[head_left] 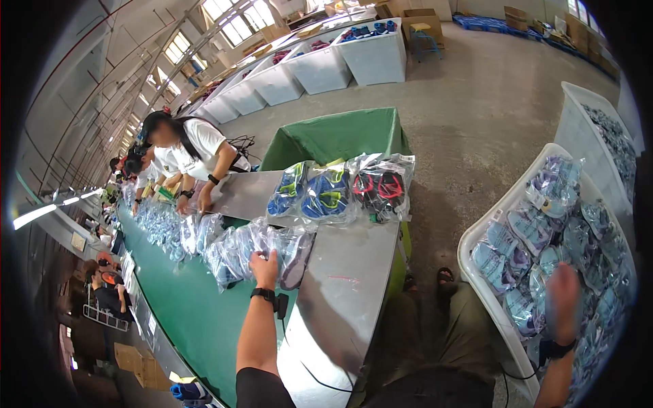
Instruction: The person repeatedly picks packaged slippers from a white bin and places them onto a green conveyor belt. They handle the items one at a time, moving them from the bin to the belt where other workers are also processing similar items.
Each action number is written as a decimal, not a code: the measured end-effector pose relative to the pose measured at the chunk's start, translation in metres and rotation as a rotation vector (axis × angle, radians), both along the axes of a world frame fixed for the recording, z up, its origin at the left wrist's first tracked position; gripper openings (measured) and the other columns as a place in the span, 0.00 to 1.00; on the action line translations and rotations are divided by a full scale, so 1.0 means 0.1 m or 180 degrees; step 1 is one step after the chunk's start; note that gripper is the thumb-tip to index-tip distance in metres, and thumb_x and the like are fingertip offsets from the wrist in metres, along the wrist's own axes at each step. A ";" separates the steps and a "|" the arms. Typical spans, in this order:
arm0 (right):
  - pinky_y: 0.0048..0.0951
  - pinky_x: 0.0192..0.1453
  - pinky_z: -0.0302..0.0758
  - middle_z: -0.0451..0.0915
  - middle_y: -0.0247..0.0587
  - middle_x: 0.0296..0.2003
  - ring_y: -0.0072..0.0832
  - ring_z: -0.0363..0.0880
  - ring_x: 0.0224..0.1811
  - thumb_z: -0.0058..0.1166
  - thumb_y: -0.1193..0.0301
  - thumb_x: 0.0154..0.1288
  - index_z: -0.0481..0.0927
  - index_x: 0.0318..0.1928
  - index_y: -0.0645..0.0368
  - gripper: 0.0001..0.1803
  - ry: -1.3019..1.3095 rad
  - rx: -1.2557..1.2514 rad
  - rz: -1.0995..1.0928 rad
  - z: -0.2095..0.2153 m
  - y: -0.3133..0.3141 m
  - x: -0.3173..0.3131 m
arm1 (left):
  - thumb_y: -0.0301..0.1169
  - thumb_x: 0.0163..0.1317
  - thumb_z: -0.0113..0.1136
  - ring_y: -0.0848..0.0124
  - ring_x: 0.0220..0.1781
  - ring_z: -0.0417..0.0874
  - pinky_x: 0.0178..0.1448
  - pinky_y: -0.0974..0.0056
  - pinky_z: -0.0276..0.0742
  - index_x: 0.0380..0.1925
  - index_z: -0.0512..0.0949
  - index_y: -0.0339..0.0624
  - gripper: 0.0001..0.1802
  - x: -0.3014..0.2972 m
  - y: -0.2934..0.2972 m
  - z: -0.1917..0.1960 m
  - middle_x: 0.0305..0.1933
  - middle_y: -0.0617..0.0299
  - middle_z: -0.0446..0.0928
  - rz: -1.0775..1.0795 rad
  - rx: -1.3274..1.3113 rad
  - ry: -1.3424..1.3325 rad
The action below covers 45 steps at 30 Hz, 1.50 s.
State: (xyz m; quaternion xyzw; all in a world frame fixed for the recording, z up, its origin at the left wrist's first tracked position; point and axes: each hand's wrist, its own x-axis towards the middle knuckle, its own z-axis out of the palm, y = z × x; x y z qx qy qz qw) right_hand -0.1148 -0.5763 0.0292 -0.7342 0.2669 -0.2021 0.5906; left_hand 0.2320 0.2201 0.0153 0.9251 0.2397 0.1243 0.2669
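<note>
The left hand (265,266) rests flat, fingers spread, on a bagged pale shoe pair (289,250) at the near end of a row of such bags; the grip is wide, pressing rather than closing on the bag. The bag lies at the junction of the green conveyor belt (183,313) and the steel bench (347,285). Its long axis runs roughly up and to the right in the view; which end is the toe cannot be told.

The row of bagged shoes (204,238) extends leftward along the belt. Three bagged pairs lie further back on the bench: two blue-and-yellow (309,190) and one black-and-red (378,187).

The right hand (563,292) is blurred above a white plastic crate (476,234) filled with bagged pale blue shoes (530,231); its grip state cannot be told. A second white crate (578,129) behind it holds similar bags.

A green fabric-lined bin (340,136) stands beyond the bench. A co-worker (190,146) leans over the belt. White tubs (320,68) line the far floor.
</note>
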 end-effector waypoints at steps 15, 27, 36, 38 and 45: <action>0.24 0.46 0.81 0.84 0.34 0.39 0.20 0.84 0.41 0.60 0.76 0.76 0.81 0.62 0.65 0.17 -0.0134 0.0285 0.0882 0.48 1.03 0.46 | 0.25 0.56 0.75 0.62 0.52 0.81 0.58 0.58 0.80 0.85 0.53 0.33 0.59 -0.80 -0.31 0.32 0.62 0.49 0.78 -0.0068 -0.2785 -0.0492; 0.27 0.50 0.81 0.86 0.36 0.38 0.21 0.84 0.39 0.62 0.79 0.72 0.83 0.61 0.65 0.18 0.0050 -0.0481 0.1672 0.63 1.62 0.54 | 0.17 0.66 0.64 0.65 0.59 0.81 0.59 0.62 0.84 0.68 0.72 0.41 0.30 -2.43 -0.56 0.54 0.68 0.56 0.69 -0.0893 -0.1936 -0.0720; 0.25 0.45 0.81 0.87 0.37 0.38 0.21 0.83 0.36 0.64 0.76 0.72 0.83 0.62 0.65 0.19 -0.0250 -0.0446 0.2719 0.79 2.13 0.86 | 0.29 0.72 0.61 0.60 0.66 0.81 0.68 0.56 0.81 0.85 0.54 0.41 0.44 -2.40 -1.26 0.63 0.76 0.50 0.70 -0.0879 -0.3456 -0.0217; 0.25 0.45 0.81 0.87 0.37 0.39 0.22 0.83 0.36 0.64 0.75 0.73 0.82 0.63 0.65 0.20 -0.0233 -0.0315 0.2959 0.80 2.19 0.93 | 0.21 0.66 0.53 0.57 0.69 0.80 0.72 0.55 0.80 0.85 0.53 0.41 0.46 -2.30 -1.47 0.69 0.77 0.47 0.70 -0.0746 -0.4194 -0.0445; 0.29 0.48 0.84 0.86 0.40 0.50 0.24 0.85 0.47 0.61 0.61 0.82 0.75 0.72 0.65 0.28 0.0666 0.1061 0.2936 0.69 2.11 1.01 | 0.33 0.59 0.61 0.51 0.78 0.75 0.81 0.51 0.73 0.85 0.53 0.35 0.53 -2.34 -2.10 1.04 0.79 0.44 0.69 -0.1489 -0.4872 0.0847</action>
